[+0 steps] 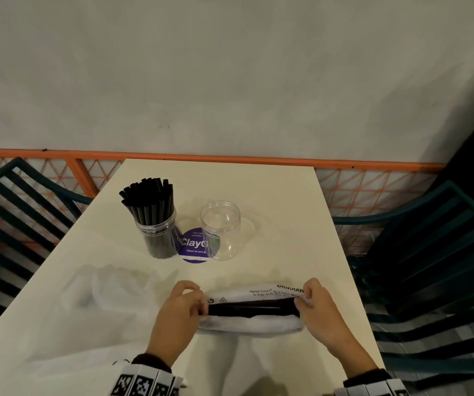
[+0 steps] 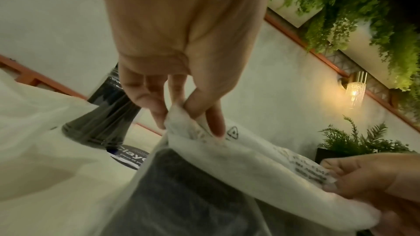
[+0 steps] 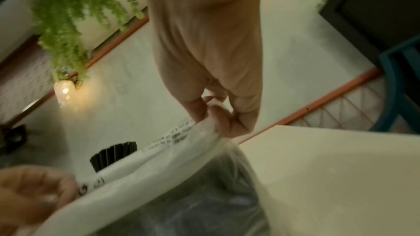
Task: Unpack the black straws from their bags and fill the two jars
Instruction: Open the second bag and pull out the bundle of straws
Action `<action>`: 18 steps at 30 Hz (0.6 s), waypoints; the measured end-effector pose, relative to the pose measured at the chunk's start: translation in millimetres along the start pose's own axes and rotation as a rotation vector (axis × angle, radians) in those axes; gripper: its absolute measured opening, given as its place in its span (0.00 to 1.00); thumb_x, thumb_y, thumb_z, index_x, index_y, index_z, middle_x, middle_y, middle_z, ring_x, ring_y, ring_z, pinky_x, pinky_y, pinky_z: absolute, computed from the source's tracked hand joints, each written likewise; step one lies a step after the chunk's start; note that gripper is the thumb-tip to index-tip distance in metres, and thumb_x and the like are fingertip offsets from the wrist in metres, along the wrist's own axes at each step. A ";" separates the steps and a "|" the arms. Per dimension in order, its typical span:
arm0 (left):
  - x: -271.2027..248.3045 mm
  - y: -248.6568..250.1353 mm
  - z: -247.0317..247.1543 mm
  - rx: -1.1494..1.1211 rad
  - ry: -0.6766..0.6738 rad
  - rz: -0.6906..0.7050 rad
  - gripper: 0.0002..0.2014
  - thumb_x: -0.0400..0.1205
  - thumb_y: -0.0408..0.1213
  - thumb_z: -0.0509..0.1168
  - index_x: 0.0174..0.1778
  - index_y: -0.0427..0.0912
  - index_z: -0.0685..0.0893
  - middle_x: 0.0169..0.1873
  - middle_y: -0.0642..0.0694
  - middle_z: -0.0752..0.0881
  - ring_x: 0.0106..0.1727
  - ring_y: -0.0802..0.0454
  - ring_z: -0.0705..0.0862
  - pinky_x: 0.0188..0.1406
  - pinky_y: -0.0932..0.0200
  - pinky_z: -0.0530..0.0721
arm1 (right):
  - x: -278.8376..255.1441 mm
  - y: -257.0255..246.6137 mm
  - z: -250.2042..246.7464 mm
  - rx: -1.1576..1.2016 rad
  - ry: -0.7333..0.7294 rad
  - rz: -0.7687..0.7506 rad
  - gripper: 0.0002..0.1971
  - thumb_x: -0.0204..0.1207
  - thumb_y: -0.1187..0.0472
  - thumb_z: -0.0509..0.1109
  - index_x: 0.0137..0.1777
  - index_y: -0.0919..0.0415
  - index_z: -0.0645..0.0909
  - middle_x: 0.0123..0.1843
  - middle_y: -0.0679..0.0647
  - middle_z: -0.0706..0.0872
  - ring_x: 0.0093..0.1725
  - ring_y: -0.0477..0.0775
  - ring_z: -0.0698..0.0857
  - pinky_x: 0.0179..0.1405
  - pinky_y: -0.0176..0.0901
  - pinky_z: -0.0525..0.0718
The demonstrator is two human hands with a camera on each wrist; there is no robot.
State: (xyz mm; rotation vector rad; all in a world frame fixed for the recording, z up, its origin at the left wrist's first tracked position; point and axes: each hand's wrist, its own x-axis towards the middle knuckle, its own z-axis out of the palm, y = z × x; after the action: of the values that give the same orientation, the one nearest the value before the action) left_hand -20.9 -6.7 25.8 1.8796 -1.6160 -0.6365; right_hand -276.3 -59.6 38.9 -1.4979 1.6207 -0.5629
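A white plastic bag (image 1: 253, 322) with warning print lies near the table's front edge, black straws (image 1: 254, 307) showing along its middle. My left hand (image 1: 185, 302) pinches the bag's left end (image 2: 181, 114), thumb against fingers. My right hand (image 1: 314, 300) pinches the right end (image 3: 213, 123). One clear jar (image 1: 157, 232) stands further back, packed with upright black straws (image 1: 148, 200). To its right stands an empty clear jar (image 1: 220, 230). In the wrist views the bag (image 2: 238, 159) is stretched between both hands, with dark straws (image 3: 204, 204) inside.
An empty crumpled clear bag (image 1: 107, 287) lies on the white table (image 1: 287, 218) to the left. A purple round sticker (image 1: 194, 245) sits between the jars. Dark teal chairs (image 1: 430, 252) flank the table; an orange rail (image 1: 230, 157) and wall are behind.
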 end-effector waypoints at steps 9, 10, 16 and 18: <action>7.3 12.4 28.6 0.075 0.264 -0.169 0.07 0.71 0.35 0.72 0.43 0.45 0.85 0.43 0.47 0.84 0.45 0.44 0.78 0.45 0.59 0.69 | -7.1 -4.8 20.5 -0.516 0.105 -0.380 0.17 0.57 0.71 0.68 0.41 0.51 0.90 0.46 0.55 0.92 0.34 0.54 0.89 0.32 0.43 0.88; 9.1 11.9 30.9 0.054 0.263 -0.156 0.08 0.70 0.33 0.72 0.43 0.46 0.84 0.44 0.48 0.83 0.47 0.43 0.79 0.47 0.62 0.65 | -8.3 -6.1 23.9 -0.517 0.132 -0.387 0.19 0.61 0.71 0.68 0.47 0.52 0.90 0.49 0.55 0.91 0.37 0.55 0.89 0.35 0.45 0.89; 8.0 8.4 18.5 0.014 -0.093 -0.102 0.30 0.73 0.25 0.64 0.66 0.60 0.72 0.58 0.51 0.62 0.59 0.48 0.66 0.63 0.60 0.68 | -5.2 -2.9 25.7 -0.476 0.002 -0.221 0.34 0.71 0.65 0.65 0.77 0.54 0.59 0.75 0.52 0.66 0.66 0.57 0.73 0.61 0.47 0.78; 6.2 2.3 6.9 -0.097 -0.177 -0.106 0.31 0.74 0.22 0.60 0.62 0.66 0.70 0.59 0.48 0.63 0.63 0.48 0.68 0.64 0.61 0.69 | -1.9 0.0 16.4 -0.423 -0.091 -0.177 0.35 0.70 0.65 0.64 0.77 0.49 0.59 0.74 0.50 0.65 0.66 0.57 0.72 0.61 0.49 0.78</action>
State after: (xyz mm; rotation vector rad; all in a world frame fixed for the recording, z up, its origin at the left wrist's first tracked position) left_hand -26.3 -13.9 22.5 1.8916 -1.5698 -0.9337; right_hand -263.2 -54.3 30.4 -1.9610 1.6114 -0.2473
